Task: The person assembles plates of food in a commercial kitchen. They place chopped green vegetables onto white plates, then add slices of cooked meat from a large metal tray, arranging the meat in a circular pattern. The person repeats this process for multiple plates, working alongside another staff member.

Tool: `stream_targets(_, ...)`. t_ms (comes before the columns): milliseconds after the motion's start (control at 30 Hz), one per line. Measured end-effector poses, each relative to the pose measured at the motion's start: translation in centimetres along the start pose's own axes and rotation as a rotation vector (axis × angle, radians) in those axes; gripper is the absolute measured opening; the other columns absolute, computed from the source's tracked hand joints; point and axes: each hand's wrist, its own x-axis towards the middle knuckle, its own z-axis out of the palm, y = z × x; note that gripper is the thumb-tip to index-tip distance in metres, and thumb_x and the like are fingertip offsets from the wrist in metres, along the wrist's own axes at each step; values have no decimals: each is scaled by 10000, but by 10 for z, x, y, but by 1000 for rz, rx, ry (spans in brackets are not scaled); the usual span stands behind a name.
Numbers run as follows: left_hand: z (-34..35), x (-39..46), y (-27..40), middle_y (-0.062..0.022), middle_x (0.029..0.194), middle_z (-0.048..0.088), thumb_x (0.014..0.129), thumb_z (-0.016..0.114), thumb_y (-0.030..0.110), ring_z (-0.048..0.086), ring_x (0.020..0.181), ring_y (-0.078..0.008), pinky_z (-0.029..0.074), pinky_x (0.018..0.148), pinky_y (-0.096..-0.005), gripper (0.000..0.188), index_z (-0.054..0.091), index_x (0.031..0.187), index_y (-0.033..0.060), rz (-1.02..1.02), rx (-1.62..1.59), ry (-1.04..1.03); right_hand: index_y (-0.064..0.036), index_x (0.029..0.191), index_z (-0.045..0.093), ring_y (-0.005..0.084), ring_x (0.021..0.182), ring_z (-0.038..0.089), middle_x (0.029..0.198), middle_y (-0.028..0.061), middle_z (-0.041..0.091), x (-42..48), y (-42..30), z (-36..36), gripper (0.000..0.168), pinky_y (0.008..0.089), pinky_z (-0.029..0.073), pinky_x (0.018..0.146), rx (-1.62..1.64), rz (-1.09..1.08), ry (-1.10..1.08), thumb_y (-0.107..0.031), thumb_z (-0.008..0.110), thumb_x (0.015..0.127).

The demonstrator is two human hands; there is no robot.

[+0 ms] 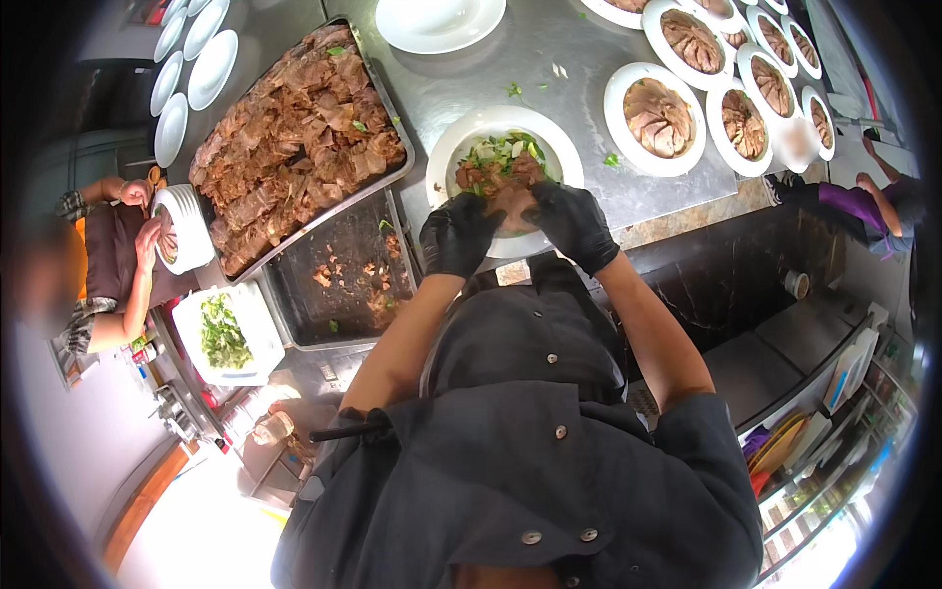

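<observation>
A wide-rimmed white plate (504, 118) lies in front of me on the steel table. In it are chopped greens (500, 149), partly covered by pieces of cooked meat. Both my hands wear black gloves. My left hand (460, 234) and my right hand (575, 224) hold a meat slice (515, 205) between them, low over the near half of the plate. The curled fingers hide the slice's ends and part of the near rim. To the left, a large metal tray (407, 151) is heaped with sliced brown meat (302, 132).
A darker tray (302, 283) with scraps sits under the heaped one. Greens fill a white tub (268, 331). Several meat-filled plates (614, 110) stand right; a white plate (441, 22) lies ahead. At left a co-worker (110, 250) handles stacked plates (193, 228); another person (861, 202) is far right.
</observation>
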Motion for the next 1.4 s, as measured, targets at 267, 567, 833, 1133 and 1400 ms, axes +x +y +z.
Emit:
stream_targets(267, -27, 7, 21, -158, 861, 724, 822, 787, 278, 716, 828, -387, 566, 727, -488, 187, 728, 906, 122, -87, -3, -56, -37, 1168, 720, 335, 884, 756, 998, 182, 748, 2, -3, -8, 352, 409, 598, 766, 106, 83, -61, -110, 808, 834)
stream_targets(567, -108, 94, -160, -157, 996, 719, 949, 716, 176, 697, 904, -327, 560, 833, -462, 169, 710, 1059, 47, 30, 45, 681, -84, 1219, 712, 230, 713, 701, 965, 95, 725, 3, -47, -18, 341, 356, 569, 663, -119, 143, 146, -9, 753, 888)
stream_targets(833, -162, 152, -274, -270, 1189, 714, 948, 719, 328, 670, 1139, -458, 541, 942, -529, 408, 685, 1247, 52, -397, 176, 78, -45, 1219, 700, 242, 802, 749, 1037, 140, 739, 0, -87, -1, 260, 335, 579, 696, 39, 194, 15, 1, 667, 965)
stream_targets(1133, -216, 106, -106, -66, 1003, 709, 1006, 638, 118, 640, 904, -157, 523, 868, -333, 189, 695, 1129, -16, -392, -926, -182, -19, 1238, 701, 177, 930, 724, 1108, 109, 749, 69, -126, 13, 311, 313, 570, 825, 502, 275, 58, -19, 738, 930)
stream_targets(1400, -143, 66, 4, -37, 860, 720, 952, 721, 43, 660, 774, -115, 541, 732, -290, 43, 720, 984, 14, -305, -835, -342, -8, 1071, 770, 148, 779, 705, 899, 151, 756, 84, -78, -19, 232, 319, 569, 746, 294, 132, -11, -163, 814, 903)
